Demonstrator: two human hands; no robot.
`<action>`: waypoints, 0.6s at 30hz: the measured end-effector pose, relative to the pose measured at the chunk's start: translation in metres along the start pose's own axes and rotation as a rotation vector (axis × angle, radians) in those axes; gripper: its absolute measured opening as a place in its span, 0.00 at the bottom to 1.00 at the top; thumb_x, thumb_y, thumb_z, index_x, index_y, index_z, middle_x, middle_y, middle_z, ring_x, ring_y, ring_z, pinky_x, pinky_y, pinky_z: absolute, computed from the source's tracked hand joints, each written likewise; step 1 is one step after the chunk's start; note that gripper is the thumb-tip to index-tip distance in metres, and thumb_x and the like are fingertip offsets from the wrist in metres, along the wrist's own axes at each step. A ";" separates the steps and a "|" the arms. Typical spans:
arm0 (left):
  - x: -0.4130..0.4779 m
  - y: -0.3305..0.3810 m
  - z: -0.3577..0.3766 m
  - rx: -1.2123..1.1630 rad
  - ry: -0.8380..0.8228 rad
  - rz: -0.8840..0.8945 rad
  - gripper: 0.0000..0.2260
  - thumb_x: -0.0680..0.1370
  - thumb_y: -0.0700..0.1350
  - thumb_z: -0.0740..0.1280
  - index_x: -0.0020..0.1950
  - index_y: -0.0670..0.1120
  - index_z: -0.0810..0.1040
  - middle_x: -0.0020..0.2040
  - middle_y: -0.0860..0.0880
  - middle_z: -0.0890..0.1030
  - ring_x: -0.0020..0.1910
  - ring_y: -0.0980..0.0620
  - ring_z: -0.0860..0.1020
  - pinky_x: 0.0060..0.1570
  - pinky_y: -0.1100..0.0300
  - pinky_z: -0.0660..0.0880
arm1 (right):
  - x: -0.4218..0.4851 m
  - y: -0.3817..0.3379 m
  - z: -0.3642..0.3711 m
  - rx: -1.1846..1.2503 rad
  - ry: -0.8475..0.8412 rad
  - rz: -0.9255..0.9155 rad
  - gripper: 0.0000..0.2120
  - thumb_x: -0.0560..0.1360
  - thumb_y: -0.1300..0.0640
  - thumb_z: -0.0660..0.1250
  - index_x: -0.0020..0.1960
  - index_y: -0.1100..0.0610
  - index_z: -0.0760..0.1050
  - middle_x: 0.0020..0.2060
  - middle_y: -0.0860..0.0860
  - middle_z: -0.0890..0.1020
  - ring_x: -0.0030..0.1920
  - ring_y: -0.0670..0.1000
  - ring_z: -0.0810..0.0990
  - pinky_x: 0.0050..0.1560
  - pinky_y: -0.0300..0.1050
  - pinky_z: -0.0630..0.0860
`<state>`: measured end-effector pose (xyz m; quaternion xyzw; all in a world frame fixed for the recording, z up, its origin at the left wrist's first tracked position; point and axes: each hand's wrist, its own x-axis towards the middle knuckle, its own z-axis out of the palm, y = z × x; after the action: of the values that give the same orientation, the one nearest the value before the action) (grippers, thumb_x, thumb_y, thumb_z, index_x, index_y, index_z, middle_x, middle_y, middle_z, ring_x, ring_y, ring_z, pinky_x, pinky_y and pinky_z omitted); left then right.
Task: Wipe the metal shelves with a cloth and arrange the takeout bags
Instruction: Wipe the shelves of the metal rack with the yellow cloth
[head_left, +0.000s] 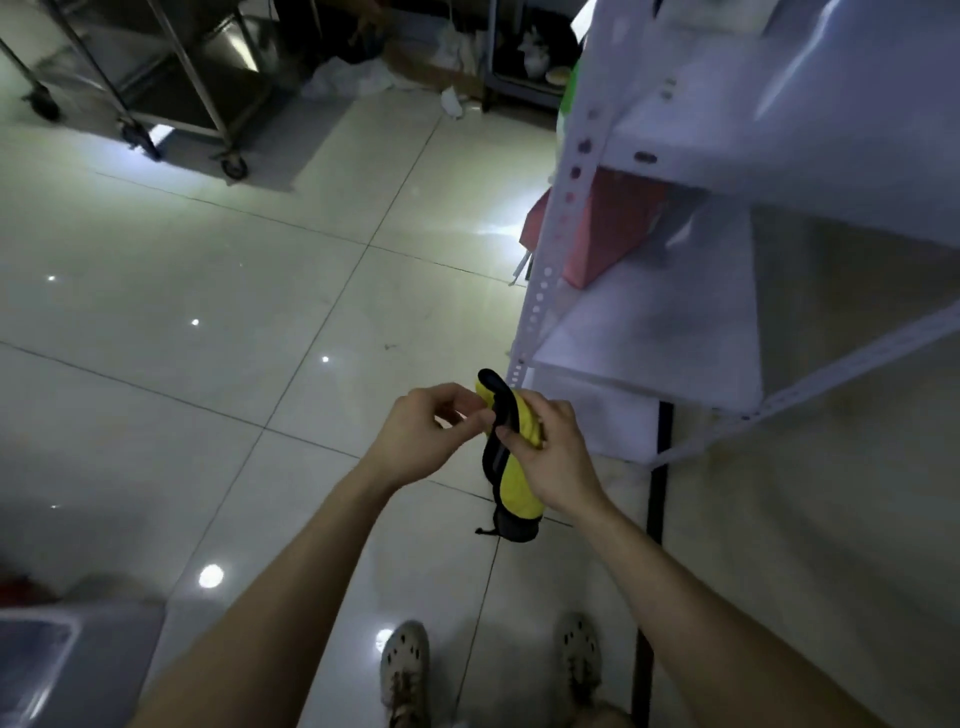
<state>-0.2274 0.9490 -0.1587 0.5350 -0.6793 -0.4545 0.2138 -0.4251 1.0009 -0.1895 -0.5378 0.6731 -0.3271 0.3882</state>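
Right grip (557, 462) clasps folded yellow, black-edged cloth (518, 486).

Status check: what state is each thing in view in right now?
yellow cloth: bunched up, held in both hands.
left hand: pinches the cloth's black edge.
right hand: grips the cloth.
pink bag: tilted on a shelf.
white shelf rack: upright, not yet being wiped.
steel trolley: standing on its wheels.
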 end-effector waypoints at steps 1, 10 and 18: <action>-0.005 0.017 -0.008 -0.006 0.000 0.004 0.06 0.80 0.53 0.77 0.53 0.52 0.87 0.47 0.57 0.88 0.48 0.60 0.85 0.45 0.62 0.80 | -0.007 -0.016 -0.005 -0.003 0.008 0.001 0.20 0.81 0.50 0.72 0.71 0.41 0.75 0.56 0.49 0.70 0.53 0.33 0.75 0.54 0.29 0.69; -0.030 0.093 -0.069 0.002 -0.086 0.037 0.11 0.73 0.58 0.71 0.45 0.51 0.82 0.41 0.51 0.86 0.45 0.47 0.85 0.50 0.46 0.83 | -0.049 -0.114 -0.023 -0.049 0.136 -0.054 0.11 0.76 0.33 0.67 0.56 0.35 0.77 0.44 0.46 0.75 0.46 0.42 0.77 0.47 0.42 0.76; -0.035 0.115 -0.093 0.053 -0.100 0.062 0.07 0.74 0.54 0.67 0.45 0.51 0.76 0.37 0.50 0.83 0.39 0.46 0.81 0.44 0.45 0.81 | -0.069 -0.144 -0.048 -0.082 0.309 0.007 0.12 0.82 0.58 0.65 0.44 0.44 0.79 0.33 0.40 0.79 0.35 0.39 0.77 0.35 0.36 0.68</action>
<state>-0.2043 0.9469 -0.0081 0.4958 -0.7171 -0.4557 0.1796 -0.3911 1.0397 -0.0308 -0.4940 0.7395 -0.3770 0.2587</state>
